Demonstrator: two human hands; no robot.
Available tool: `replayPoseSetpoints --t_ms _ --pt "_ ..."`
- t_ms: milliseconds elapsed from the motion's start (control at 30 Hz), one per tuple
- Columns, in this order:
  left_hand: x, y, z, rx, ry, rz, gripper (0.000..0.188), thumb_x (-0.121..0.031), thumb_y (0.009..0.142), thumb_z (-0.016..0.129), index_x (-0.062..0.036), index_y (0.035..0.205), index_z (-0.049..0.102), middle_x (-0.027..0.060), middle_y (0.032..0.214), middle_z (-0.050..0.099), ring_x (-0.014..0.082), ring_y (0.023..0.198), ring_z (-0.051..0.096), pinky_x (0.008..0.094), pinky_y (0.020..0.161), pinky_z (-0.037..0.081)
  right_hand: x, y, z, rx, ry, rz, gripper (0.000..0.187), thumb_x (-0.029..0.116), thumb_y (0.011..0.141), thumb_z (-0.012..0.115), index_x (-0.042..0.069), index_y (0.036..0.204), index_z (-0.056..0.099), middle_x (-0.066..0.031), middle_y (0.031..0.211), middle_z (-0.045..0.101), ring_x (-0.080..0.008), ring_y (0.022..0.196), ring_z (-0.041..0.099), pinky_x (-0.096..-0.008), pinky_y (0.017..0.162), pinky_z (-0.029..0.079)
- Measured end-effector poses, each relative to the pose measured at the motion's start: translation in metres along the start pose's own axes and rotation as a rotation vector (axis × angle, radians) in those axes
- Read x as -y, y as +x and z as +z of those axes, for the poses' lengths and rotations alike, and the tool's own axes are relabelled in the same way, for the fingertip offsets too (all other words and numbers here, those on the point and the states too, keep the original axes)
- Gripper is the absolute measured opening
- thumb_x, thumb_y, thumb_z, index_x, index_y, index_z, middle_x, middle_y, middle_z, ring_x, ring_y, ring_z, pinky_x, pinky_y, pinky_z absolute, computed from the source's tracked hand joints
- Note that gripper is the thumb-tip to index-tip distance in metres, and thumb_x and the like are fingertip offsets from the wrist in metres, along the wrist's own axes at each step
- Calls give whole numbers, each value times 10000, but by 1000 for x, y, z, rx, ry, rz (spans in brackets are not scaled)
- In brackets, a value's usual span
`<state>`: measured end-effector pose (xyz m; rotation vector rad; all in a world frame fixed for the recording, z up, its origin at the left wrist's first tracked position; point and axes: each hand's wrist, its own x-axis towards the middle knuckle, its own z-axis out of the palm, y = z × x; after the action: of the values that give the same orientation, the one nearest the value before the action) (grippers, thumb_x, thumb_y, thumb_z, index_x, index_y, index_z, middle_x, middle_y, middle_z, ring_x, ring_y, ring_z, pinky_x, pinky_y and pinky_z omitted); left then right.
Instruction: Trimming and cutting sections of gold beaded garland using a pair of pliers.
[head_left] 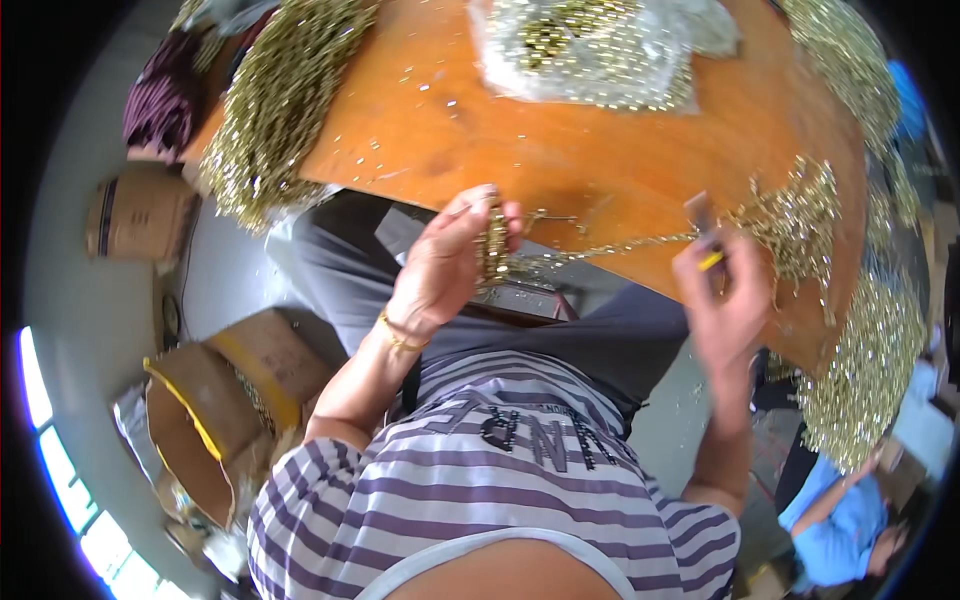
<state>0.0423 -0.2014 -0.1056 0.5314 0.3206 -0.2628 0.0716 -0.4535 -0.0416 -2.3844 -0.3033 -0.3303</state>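
My left hand [447,250] is closed round a bunch of shiny gold bead chain [493,248], above my lap at the table's near edge. From it a gold strand [620,246] stretches right along the tabletop toward my right hand [728,290]. That hand is closed on a small dark tool [701,213] with a flat metal end and a yellow patch; its exact kind is unclear. Whether the right fingers also pinch the strand cannot be seen. Just beyond them lies a tangled heap of gold chain [800,220].
The orange-brown wooden table [420,130] carries scattered gold bits. A clear plastic bag [600,60] of gold beads lies at the back. Thick gold bundles hang at the left [285,100] and right [865,370]. An open carton [185,430] stands lower left; a person in blue [840,530] is lower right.
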Motion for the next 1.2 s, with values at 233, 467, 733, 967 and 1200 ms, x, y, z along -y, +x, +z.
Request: replayPoseSetpoints --t_ms 233,467,733,967,1200 --pt "4 -16 -17 23 53 127 160 -123 849 544 -53 993 546 62 921 590 147 850 550 276 780 435 37 -37 88 227 59 -162 342 107 693 679 39 986 515 -104 852 547 -245 756 546 -348 698 413" --pt "5 -25 -32 -41 72 269 131 -86 832 564 -58 960 565 37 912 595 110 852 549 263 791 431 48 -39 108 258 32 -219 351 139 692 684 51 988 518 -87 864 547 -236 757 545 -350 696 411" --pt "3 -27 -41 -41 88 244 128 -56 815 581 -52 943 570 18 903 589 95 849 544 256 789 433 50 -36 113 275 34 -232 336 151 702 683 46 976 520 -79 835 535 -217 727 543 -342 676 419" --pt "5 -25 -43 -60 135 249 135 -63 817 581 -43 950 566 8 894 582 85 833 540 241 770 440 46 -34 116 266 44 -241 310 131 695 687 53 954 536 -72 783 524 -202 682 537 -331 643 424" --pt "5 -27 -41 -57 172 243 137 -66 823 576 -33 956 568 9 899 581 77 814 536 224 754 441 49 -31 109 438 249 -61 321 116 708 681 41 985 538 -85 783 537 -199 667 537 -310 634 439"
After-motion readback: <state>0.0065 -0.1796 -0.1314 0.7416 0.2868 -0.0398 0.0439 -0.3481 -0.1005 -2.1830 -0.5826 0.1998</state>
